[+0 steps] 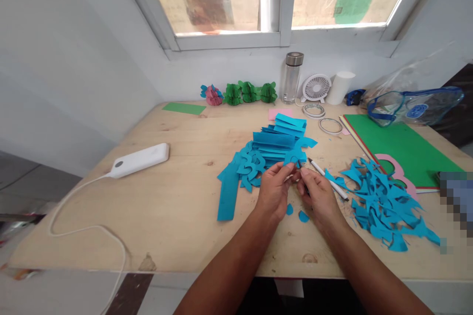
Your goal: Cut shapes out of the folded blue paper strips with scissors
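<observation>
In the head view, the left hand [274, 189] pinches flat, curved-edged blue paper [290, 157] above the pale, knotted wooden worktop [177, 206]; the right hand [320, 192] grips a dark, mostly hidden tool [300, 164]. Folded blue strips [273, 140] lie just beyond, jagged scraps [384, 206] rightward.

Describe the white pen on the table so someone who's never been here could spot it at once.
On the wooden table, find the right hand, then the heap of blue paper scraps to its right. The pen lies slantwise between the two. It is slim, straight and white with dark ends, unlike the blue scraps beside it.
</observation>
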The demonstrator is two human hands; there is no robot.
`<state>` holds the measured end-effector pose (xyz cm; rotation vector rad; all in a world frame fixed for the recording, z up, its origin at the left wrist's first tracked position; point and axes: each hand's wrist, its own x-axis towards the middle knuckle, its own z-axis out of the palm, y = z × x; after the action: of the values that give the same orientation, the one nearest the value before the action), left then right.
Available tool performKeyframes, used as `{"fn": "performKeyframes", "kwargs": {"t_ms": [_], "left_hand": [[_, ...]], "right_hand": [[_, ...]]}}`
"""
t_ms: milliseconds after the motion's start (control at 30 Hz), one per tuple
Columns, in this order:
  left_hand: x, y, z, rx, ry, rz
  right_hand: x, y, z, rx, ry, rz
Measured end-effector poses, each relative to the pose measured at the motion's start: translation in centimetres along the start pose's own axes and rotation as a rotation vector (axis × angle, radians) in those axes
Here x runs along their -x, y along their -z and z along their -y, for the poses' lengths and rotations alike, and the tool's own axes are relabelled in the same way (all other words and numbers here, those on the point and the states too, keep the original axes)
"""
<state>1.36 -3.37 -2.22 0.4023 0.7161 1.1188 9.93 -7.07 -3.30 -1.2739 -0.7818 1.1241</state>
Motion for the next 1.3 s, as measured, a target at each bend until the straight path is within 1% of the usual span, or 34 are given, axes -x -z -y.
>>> {"fn": "performKeyframes", "kwargs": {"t_ms": [67,133,267,400,500,567,667,733,833,900,1033,1100,1300], "left_hand": [[0.0,0.0,0.0,-0.004,0.004,-0.002],[0.1,0.1,0.0,-0.033,0.006,-0.007],[0.2,0.1,0.6,-0.166,0.023,0.031],[0.2,0.2,1.0,-0.325,-0.007,0.088],[0.2,0.2,0.3,-0.39,-0.096,0.072],[0.1,0.3,-0.4,-0.436,-0.148,0.07],[-0.1,0.4,-1.1,-0.514,-0.148,0.113],[-0.2,0.5,-1.3,-0.515,-0.148,0.11],[-0.5,0.6,-1.2,-0.417,-0.175,0.039],[-0.7,0.7,-1.0,-0.33,-0.177,-0.006],[-0.8,0.6,-0.8,-0.229,-0.171,-0.034],[-0.7,0.6,-0.8,-0.222,-0.177,-0.038],[-0.5,0.4,-0.9,-0.28,-0.214,-0.033]], "right_hand": [[0.0,0.0,0.3,-0.038,0.014,-0.049],[0.0,0.0,0.5,-0.089,0.039,-0.126],[-0.3,0.0,0.8,-0.193,0.068,-0.241],[-0.6,0.2,0.8,-0.257,0.064,-0.292],[-0.6,0.3,1.0,-0.239,0.052,-0.299],[-0.6,0.4,1.2,-0.214,0.042,-0.289],[-0.5,0.7,1.2,-0.18,0.023,-0.244],[-0.5,0.8,1.2,-0.157,0.018,-0.201],[-0.3,0.9,1.0,-0.144,0.009,-0.133],[-0.2,0.8,0.9,-0.134,-0.022,-0.072],[0.1,0.3,0.6,-0.055,-0.12,0.051],[0.2,0.1,0.5,-0.028,-0.137,0.069],[0.2,0.0,0.6,0.003,-0.128,0.066]]}}
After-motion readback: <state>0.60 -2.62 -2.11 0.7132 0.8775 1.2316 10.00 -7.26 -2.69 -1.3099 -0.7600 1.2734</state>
